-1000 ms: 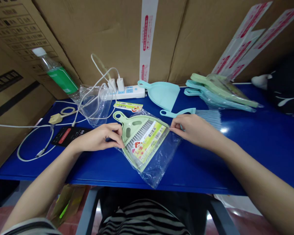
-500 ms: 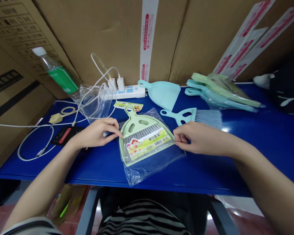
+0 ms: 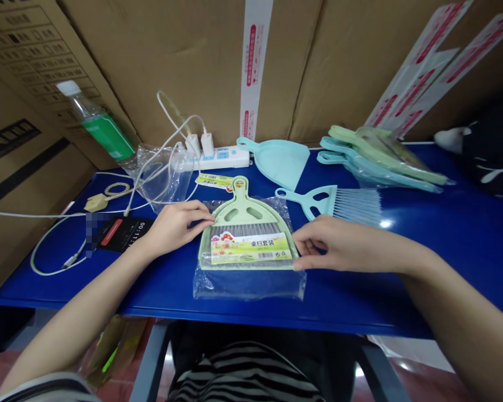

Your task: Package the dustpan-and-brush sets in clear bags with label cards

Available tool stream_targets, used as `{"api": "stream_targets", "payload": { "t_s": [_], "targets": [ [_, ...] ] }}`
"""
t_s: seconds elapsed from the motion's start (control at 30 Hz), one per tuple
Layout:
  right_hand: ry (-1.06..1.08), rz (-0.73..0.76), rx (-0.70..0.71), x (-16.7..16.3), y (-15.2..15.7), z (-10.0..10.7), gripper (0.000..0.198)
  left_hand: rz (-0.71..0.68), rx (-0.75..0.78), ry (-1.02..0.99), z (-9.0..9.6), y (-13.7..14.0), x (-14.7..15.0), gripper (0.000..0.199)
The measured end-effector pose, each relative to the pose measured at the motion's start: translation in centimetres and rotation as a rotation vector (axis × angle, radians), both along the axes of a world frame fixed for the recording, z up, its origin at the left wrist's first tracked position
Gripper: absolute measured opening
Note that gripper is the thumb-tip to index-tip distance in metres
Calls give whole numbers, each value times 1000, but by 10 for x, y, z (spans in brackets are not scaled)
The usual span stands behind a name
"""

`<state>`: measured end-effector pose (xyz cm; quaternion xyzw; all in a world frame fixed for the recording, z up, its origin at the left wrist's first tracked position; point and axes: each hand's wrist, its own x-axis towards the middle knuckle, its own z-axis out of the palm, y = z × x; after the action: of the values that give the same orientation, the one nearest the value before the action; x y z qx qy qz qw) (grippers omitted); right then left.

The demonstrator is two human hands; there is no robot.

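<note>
A pale green dustpan with a small brush nested in it (image 3: 243, 213) lies flat on the table inside a clear plastic bag (image 3: 251, 286), handle pointing away from me. Across the brush bristles runs a yellow-green printed label card (image 3: 251, 248) with red mushrooms. My left hand (image 3: 184, 223) pinches the set's upper left edge between thumb and fingers. At its lower right edge, my right hand (image 3: 324, 243) is closed on the rim through the bag. Just beyond the right hand lies a loose light blue brush (image 3: 312, 200), and behind that a light blue dustpan (image 3: 280, 159).
Several bagged sets (image 3: 381, 159) are stacked at the back right. A power strip (image 3: 224, 157) with chargers, white cables, a crumpled clear bag (image 3: 163, 178), another label card (image 3: 213, 181) and a phone (image 3: 123, 233) occupy the left. A bottle (image 3: 104, 131) leans against the cardboard (image 3: 193, 50).
The bagged green set has turned so its handle points straight away from me and its front edge lies level. Both hands moved with it, and more of the phone shows.
</note>
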<state>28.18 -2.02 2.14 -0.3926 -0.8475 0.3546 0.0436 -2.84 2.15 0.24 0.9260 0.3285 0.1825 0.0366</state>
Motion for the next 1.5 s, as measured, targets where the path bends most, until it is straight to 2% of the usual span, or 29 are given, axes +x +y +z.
{"api": "stream_targets", "payload": {
  "t_s": [0.1,0.2,0.37,0.4,0.57,0.67,0.9,1.03,1.2,1.33,1.5],
  "targets": [
    [24,-74,76,-2,3,-5,45,11,44,36,0,-2,1,37],
    [20,-98,121,-4,5,-10,40,-34,-39,89,7,-7,-1,41],
    [36,-94,141,-7,4,-13,36,-132,-130,187,14,-18,0,80],
    [41,-92,144,-7,4,-13,36,-152,-138,195,13,-20,1,79],
    [51,-84,154,-6,5,-15,36,-210,-134,223,11,-23,6,49],
    [59,-79,152,-6,6,-16,37,-227,-122,225,12,-23,7,42],
    [67,-77,127,-6,7,-15,36,-249,-128,225,11,-23,7,39],
    [51,-69,188,-7,7,-13,36,-264,-113,195,13,-23,8,35],
    [96,24,240,-13,-2,-10,25,-308,-135,174,15,-30,13,20],
    [103,136,223,-19,-8,-10,14,-358,-142,199,14,-35,18,23],
    [78,180,267,-20,-8,-14,15,-345,-206,198,15,-35,18,23]
  ]
}}
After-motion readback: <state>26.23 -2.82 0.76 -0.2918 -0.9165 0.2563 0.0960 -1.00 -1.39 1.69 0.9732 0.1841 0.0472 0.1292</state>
